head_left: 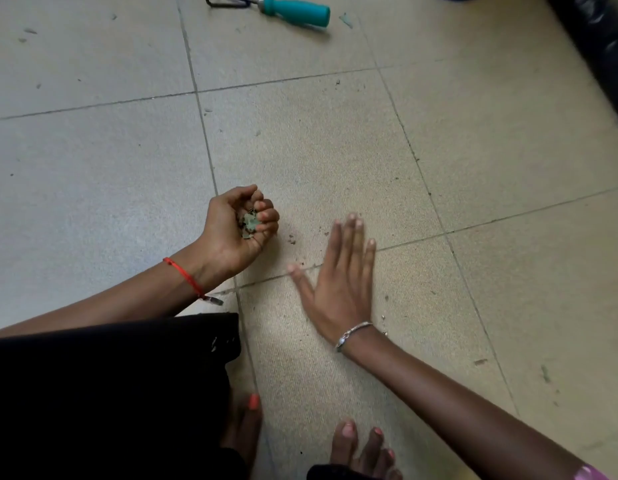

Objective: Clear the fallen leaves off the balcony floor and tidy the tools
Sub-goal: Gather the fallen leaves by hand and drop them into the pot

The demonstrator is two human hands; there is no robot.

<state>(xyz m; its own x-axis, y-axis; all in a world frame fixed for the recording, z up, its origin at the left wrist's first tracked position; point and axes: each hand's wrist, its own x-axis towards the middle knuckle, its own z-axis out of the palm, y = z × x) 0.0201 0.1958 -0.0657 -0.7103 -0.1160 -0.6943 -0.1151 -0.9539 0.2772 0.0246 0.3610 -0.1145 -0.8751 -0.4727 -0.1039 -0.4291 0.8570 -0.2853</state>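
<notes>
Cupping gathered leaf fragments point(249, 223) so none spill, a person's left hand point(231, 237) curls around them over the tiled balcony floor point(283, 150); loose crumbs point(292, 240) lie just beside, a teal-handled garden tool point(293, 10) sits beyond, and the right hand point(338, 282) spreads flat, fingers straight, seemingly to sweep them.

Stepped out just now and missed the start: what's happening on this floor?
A person is crouched on the tiled floor, gathering leaf litter by hand. The left hand cups a small clump of leaf bits; the right hand is spread flat, fingers straight, beside loose crumbs on the tile. A teal-handled tool lies untouched farther off.
</notes>
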